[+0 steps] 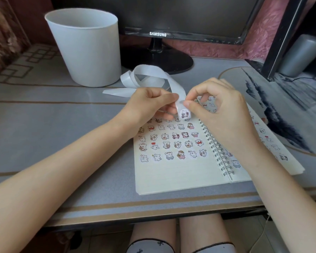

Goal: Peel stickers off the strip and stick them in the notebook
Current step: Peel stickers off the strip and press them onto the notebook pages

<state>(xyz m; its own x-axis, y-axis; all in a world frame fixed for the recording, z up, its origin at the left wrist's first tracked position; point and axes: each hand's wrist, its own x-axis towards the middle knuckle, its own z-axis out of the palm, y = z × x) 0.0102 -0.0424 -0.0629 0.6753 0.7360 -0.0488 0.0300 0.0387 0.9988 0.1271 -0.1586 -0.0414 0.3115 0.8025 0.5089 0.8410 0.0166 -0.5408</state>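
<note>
Monitor [171, 17] reads SAMSUNG behind white strip [151, 71].

white bin [84, 46]; cream notebook [175, 172], white strip [150, 75]

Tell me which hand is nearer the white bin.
Left. Both pinch the strip; the left hand is just right of and in front of the white bin, the right hand farther right, above the notebook.
</note>
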